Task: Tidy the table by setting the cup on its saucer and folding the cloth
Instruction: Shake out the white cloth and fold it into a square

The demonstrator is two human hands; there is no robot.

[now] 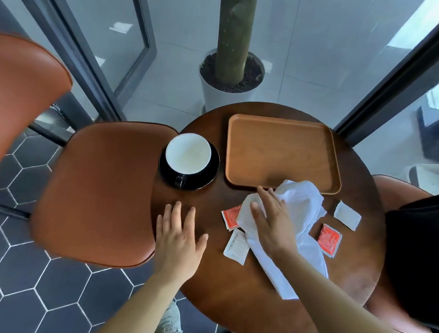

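Note:
A black cup [188, 154] with a white inside stands on a black saucer [209, 174] at the left of the round wooden table [266, 307]. A crumpled white cloth [300, 210] lies across the table's middle, one end trailing toward the near edge. My right hand [274, 223] rests flat on the cloth with fingers spread, holding nothing. My left hand [178, 238] lies flat and open on the bare table near the left edge, below the saucer.
An empty wooden tray [282, 154] sits at the back of the table, touching the cloth. Red sachets [329, 240] [230, 217] and white sachets [347, 215] [237, 247] lie around the cloth. A brown chair [99, 194] stands to the left, a potted trunk [229, 86] behind.

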